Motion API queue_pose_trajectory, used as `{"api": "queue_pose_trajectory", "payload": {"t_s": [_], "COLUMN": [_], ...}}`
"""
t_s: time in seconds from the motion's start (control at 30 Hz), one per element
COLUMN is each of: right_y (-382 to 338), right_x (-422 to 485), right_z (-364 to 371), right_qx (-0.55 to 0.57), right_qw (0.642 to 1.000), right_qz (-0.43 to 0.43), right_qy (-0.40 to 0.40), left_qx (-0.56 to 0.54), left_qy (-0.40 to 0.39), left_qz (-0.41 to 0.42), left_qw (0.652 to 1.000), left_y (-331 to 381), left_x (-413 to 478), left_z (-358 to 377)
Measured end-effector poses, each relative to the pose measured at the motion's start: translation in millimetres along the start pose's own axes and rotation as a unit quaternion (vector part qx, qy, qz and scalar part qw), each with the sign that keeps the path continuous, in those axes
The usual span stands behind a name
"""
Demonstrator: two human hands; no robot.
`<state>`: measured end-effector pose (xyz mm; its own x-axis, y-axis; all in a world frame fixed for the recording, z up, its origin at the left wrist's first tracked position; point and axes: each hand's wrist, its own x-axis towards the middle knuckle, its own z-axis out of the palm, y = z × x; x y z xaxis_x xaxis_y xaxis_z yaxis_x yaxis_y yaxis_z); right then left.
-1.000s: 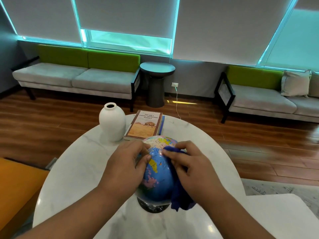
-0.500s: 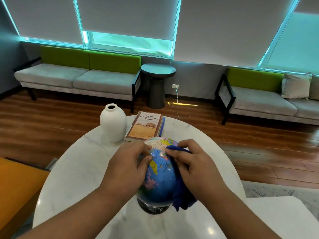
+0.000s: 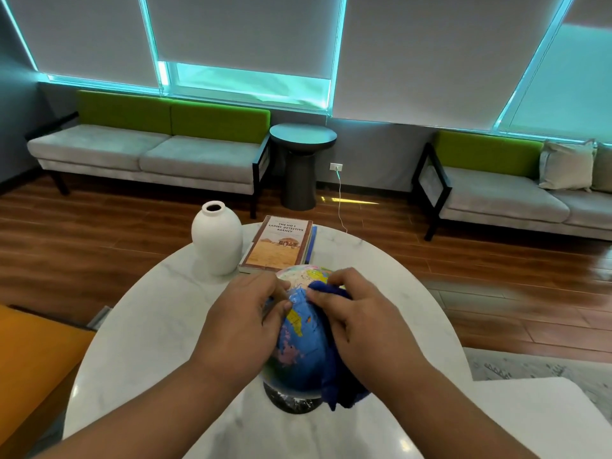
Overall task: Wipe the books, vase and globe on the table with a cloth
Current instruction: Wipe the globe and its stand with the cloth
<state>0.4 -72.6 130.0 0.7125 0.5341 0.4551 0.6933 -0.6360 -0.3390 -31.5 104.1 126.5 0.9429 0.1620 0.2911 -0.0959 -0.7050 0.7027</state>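
Note:
A blue globe on a dark round base stands near the front of the white marble table. My left hand grips the globe's left side, thumb across its front. My right hand holds a dark blue cloth against the globe's right side and top; the cloth hangs down to the base. Behind the globe lies a stack of books with a tan cover on top. A white vase stands upright left of the books.
An orange seat borders the table on the left. A second white surface sits at the lower right. Grey-green sofas and a dark round side table line the far wall across the wooden floor.
My right hand with the cloth has shifted slightly up over the globe's top. The left hand keeps its grip, and the view has tilted a little.

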Motion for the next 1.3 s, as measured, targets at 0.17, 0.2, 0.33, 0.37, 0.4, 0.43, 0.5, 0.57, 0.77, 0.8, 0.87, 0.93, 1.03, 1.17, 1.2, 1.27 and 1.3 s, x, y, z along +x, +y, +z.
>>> {"api": "queue_pose_trajectory", "payload": {"t_s": [0.17, 0.2, 0.33, 0.37, 0.4, 0.43, 0.5, 0.57, 0.77, 0.8, 0.87, 0.93, 1.03, 1.17, 1.2, 1.27, 1.3], "right_y": [-9, -4, 25, 34, 44, 52, 56, 49, -12, -18, -17, -8, 9, 41, 45, 45, 42], "right_x": [-5, -6, -8, -10, -12, -14, -20, -24, -26, -28, -35, -39, -38, -33, -32, -31, -30], "right_z": [6, 5, 6, 10, 13, 16, 23, 28, 23, 24, 30, 33, 31, 35, 35, 33, 31], "right_qx": [-0.052, -0.07, 0.092, 0.123, 0.151, 0.173, 0.216, 0.195, 0.092, 0.045, -0.018, 0.074, 0.225, 0.439, 0.472, 0.405, 0.337], "right_qw": [0.997, 0.996, 0.99, 0.977, 0.964, 0.951, 0.927, 0.93, 0.989, 0.996, 0.996, 0.987, 0.935, 0.788, 0.755, 0.795, 0.839], "right_qz": [-0.033, -0.041, 0.108, 0.162, 0.205, 0.238, 0.291, 0.289, 0.091, 0.042, -0.015, 0.051, 0.195, 0.393, 0.424, 0.428, 0.404], "right_qy": [-0.041, -0.024, 0.03, 0.058, 0.08, 0.091, 0.092, 0.116, 0.071, 0.069, 0.087, 0.132, 0.192, 0.18, 0.166, 0.143, 0.139], "left_qx": [0.014, 0.017, 0.008, 0.005, 0.006, 0.007, 0.015, 0.027, 0.058, 0.062, 0.06, 0.058, 0.056, 0.057, 0.055, 0.055, 0.054], "left_qy": [-0.006, -0.007, 0.004, 0.008, 0.009, 0.01, 0.01, 0.015, 0.022, 0.023, 0.023, 0.021, 0.032, 0.035, 0.034, 0.031, 0.031], "left_qz": [0.006, 0.008, 0.016, 0.018, 0.018, 0.02, 0.02, 0.018, 0.015, 0.018, 0.019, 0.012, 0.013, 0.014, 0.015, 0.018, 0.02], "left_qw": [1.0, 1.0, 1.0, 1.0, 1.0, 1.0, 1.0, 0.999, 0.998, 0.998, 0.998, 0.998, 0.998, 0.998, 0.998, 0.998, 0.998], "left_y": [-1, -1, -3, -4, -4, -5, -5, -4, -2, -2, -3, -3, -4, -5, -4, -4, -4], "left_x": [-3, -4, -3, -4, -4, -5, -6, -8, -9, -9, -8, -8, -7, -9, -9, -10, -10], "left_z": [0, 0, 1, 1, 1, 0, 0, -1, 0, 1, 1, 2, 4, 4, 4, 4, 4]}}
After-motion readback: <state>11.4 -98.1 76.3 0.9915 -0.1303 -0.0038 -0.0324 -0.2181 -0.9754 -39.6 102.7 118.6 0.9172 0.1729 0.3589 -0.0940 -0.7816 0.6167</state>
